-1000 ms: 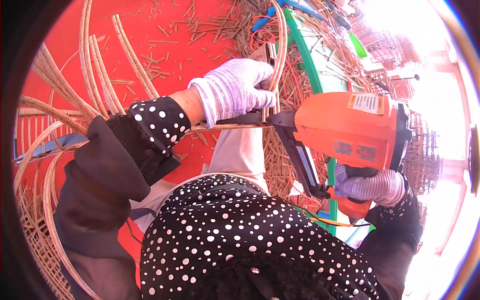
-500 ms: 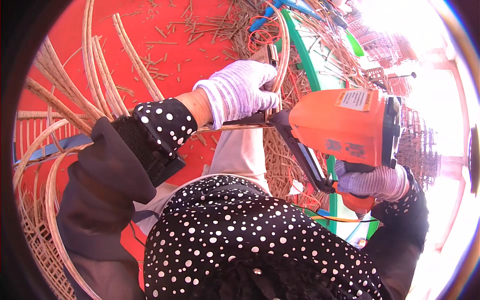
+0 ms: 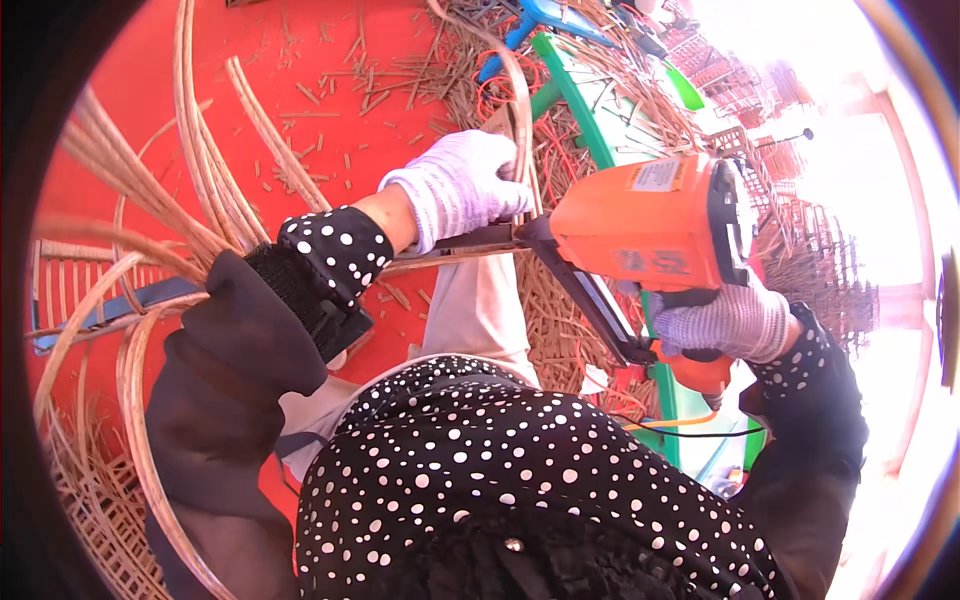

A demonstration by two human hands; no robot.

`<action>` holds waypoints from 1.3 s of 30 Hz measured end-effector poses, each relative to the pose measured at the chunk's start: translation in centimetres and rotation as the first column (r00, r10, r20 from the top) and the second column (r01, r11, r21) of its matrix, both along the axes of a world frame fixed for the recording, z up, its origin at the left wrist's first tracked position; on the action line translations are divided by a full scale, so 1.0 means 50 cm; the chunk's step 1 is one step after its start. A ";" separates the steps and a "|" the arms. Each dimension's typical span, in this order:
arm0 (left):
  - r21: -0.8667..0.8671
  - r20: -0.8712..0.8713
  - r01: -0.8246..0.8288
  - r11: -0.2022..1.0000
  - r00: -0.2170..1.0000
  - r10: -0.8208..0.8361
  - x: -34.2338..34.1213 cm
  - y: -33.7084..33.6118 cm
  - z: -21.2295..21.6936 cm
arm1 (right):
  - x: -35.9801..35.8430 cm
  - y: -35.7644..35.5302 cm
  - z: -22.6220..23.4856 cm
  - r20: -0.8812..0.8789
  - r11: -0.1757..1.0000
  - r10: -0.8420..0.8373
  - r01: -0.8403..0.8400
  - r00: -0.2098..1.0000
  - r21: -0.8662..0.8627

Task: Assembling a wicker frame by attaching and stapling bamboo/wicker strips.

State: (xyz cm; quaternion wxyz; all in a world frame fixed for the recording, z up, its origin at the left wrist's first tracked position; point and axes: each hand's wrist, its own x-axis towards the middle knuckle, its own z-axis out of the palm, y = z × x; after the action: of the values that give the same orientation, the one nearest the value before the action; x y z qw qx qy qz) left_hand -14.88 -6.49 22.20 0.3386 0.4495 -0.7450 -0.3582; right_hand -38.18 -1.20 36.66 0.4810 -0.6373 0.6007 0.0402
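Note:
My left hand [image 3: 462, 188], in a white-and-lilac knit glove, is closed round upright rattan strands [image 3: 524, 125] at the corner of a dark frame bar [image 3: 475, 239]. My right hand [image 3: 728, 318], gloved alike, wraps the grip of an orange nail gun [image 3: 635, 235] with a long black magazine. The gun's nose meets the bar and strands just right of my left hand's fingertips. Contact at the very tip is too small to make out. Loose rattan strands [image 3: 205, 150] fan upward beside my left sleeve.
Cut rattan scraps [image 3: 560, 330] cover part of the red floor [image 3: 330, 50]. A green-edged bench [image 3: 575, 100] bears more scraps, with a blue object [image 3: 550, 15] beyond. Woven baskets [image 3: 820, 260] stand at right. Woven rattan work [image 3: 110, 530] lies lower left. An air hose [image 3: 665, 425] hangs below the gun.
The gun and my right hand have shifted a little left in view, and my left hand slightly left too. The strands beside it stand further left. Both grips stay as they were.

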 end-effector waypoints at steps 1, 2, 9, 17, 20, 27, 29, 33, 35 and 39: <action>0.106 -0.006 0.003 0.994 1.000 -0.003 0.007 0.003 0.012 | -0.011 0.005 -0.020 0.158 0.994 0.060 -0.046 0.986 -0.096; 0.213 -0.011 0.003 0.977 1.000 0.000 0.016 0.006 0.020 | -0.023 0.010 -0.026 0.174 0.994 0.060 -0.043 0.983 -0.104; 0.144 0.169 -0.290 0.946 0.949 0.265 -0.012 0.015 0.015 | -0.223 -0.090 -0.091 0.413 0.875 -0.263 0.396 0.872 -0.279; -0.230 0.257 0.085 0.970 0.966 -0.024 0.011 0.073 0.050 | -0.528 -0.414 -0.369 -0.546 0.763 -0.536 0.094 0.645 -0.639; -0.262 0.355 0.061 0.963 0.934 0.037 0.010 0.076 0.057 | -0.517 -0.439 -0.395 -0.628 0.783 -0.493 -0.008 0.602 -0.622; -0.382 0.386 -0.093 0.919 0.888 0.251 0.016 0.077 0.031 | -0.139 -0.287 -0.432 0.242 0.554 0.101 0.147 0.965 -0.819; -0.575 0.485 -0.124 0.808 0.744 0.460 0.005 0.103 0.017 | -0.031 -0.167 -0.426 0.588 0.801 0.024 0.337 0.808 -0.495; -0.750 0.435 -0.099 0.654 0.671 0.600 0.021 0.117 -0.027 | 0.114 -0.079 -0.388 0.747 0.708 -0.008 0.532 0.664 -0.465; -0.794 0.433 -0.042 0.606 0.661 0.613 0.008 0.114 -0.024 | 0.169 -0.069 -0.376 0.765 0.648 -0.111 0.630 0.634 -0.427; -0.804 0.410 -0.110 0.584 0.609 0.679 0.002 0.118 -0.045 | 0.205 -0.081 -0.391 0.733 0.587 -0.183 0.671 0.655 -0.453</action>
State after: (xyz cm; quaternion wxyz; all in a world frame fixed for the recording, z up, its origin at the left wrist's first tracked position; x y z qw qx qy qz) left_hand -14.79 -0.57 19.92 0.2598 0.5471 -0.7569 0.2456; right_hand -27.94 -5.25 17.12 0.3662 -0.5670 0.5202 -0.5233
